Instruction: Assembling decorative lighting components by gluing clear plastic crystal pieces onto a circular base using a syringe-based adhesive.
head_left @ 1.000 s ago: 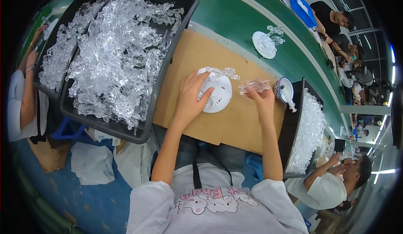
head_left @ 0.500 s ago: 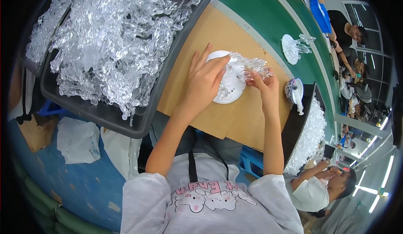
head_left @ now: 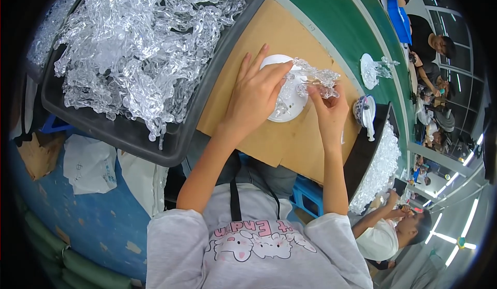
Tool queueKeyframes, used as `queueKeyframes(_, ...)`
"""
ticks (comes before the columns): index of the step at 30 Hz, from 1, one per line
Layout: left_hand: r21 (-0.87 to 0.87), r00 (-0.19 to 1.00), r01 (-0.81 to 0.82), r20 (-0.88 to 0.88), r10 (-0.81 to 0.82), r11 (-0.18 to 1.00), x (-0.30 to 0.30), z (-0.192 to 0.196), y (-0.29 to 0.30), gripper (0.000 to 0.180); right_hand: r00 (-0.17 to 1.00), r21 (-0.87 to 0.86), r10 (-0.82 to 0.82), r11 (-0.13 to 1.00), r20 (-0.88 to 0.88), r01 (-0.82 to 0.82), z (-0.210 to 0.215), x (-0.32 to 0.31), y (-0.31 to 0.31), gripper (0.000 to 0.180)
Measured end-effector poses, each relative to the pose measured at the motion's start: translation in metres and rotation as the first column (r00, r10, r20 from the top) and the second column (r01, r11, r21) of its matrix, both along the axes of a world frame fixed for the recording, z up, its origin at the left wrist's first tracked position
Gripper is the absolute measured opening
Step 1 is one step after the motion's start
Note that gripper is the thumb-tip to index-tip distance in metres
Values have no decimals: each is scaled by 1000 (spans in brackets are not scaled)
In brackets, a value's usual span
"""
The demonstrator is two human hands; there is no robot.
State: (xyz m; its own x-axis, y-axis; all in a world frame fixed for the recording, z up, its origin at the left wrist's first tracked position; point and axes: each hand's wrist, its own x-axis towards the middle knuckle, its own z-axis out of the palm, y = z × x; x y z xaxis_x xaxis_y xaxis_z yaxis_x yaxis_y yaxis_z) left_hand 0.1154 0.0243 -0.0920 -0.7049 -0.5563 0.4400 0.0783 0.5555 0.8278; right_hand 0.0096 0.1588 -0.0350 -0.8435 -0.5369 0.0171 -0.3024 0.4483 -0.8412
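Note:
A round white disc (head_left: 284, 114) with clear plastic parts on it lies on the cardboard in front of me. My left hand (head_left: 255, 96) rests at its left edge, fingers spread. Its index finger and thumb reach over the disc beside the clear parts; whether they press on anything is hard to see. My right hand (head_left: 332, 112) pinches a clear, branching plastic piece (head_left: 322, 75) between thumb and fingers. The piece extends over the disc's right side, and its contact with the disc is partly hidden.
A dark tub (head_left: 173, 152) heaped with clear plastic pieces (head_left: 140, 45) stands at left. At right are a patterned bowl (head_left: 358, 114) with a white utensil and a black bin with clear pieces (head_left: 380, 167). Another white disc (head_left: 368, 71) lies on the green belt (head_left: 341, 25). Other people sit beyond.
The view has shifted slightly. The disc on the green belt has moved a little away to the right. Both hands stay at the white disc, the right still pinching the clear piece.

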Motion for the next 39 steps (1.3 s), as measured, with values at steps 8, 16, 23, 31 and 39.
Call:
queueKeyframes(8,-11,1000,-12,2,12,1000,-1,0,1,29,998,-18,-58,998,39,58,-4,7,6,24)
queueKeyframes(16,-37,1000,-28,6,28,999,-2,0,2,28,952,259,-25,960,-305,108,11,27,-5,29)
queueKeyframes(23,-86,999,-9,39,12,996,-2,1,0,28,975,339,-25,936,-219,100,20,22,-7,32)
queueKeyframes(31,-74,999,-31,42,34,997,-5,-2,4,29,940,41,-80,994,-330,99,-13,26,3,32)
queueKeyframes(39,222,975,223,-67,-213,949,-17,0,-13,29,978,59,-88,993,-186,101,-6,18,2,29)
